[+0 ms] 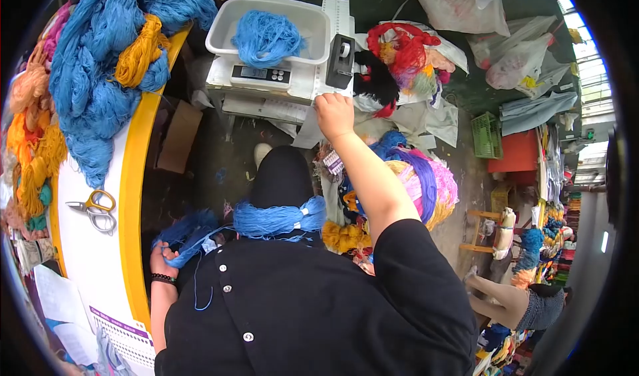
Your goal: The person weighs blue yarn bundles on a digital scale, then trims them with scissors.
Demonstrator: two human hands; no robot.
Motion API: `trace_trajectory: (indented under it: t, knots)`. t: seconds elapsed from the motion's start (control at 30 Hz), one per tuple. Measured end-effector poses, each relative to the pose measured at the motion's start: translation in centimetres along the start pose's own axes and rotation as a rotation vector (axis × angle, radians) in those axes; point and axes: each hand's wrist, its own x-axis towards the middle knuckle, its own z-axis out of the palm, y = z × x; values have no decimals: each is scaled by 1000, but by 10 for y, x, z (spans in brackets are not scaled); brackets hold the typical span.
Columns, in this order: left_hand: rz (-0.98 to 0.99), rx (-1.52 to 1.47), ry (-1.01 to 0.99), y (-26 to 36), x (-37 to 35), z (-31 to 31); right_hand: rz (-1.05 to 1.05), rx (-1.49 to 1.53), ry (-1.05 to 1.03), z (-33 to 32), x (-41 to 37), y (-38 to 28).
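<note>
My left hand, with a dark beaded bracelet at its wrist, is closed around a loose hank of blue yarn low on the left. From it a strand runs toward a tied bundle of blue yarn lying across my lap, with small white bands on it. My right hand reaches forward to the scale table's front edge, its fingers curled just below a black tape dispenser. I cannot tell what these fingers hold. A white paper sheet hangs beside them.
A white tub with blue yarn sits on a digital scale. Scissors and heaped blue yarn lie on the left table. Colourful yarn stands right of my legs. Another person is far right.
</note>
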Motion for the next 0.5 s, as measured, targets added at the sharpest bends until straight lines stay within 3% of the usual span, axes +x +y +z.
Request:
trace_trajectory:
  t: [0.5]
  knots:
    - [21, 50, 33, -4, -9, -4, -30, 63, 282, 24, -11, 10]
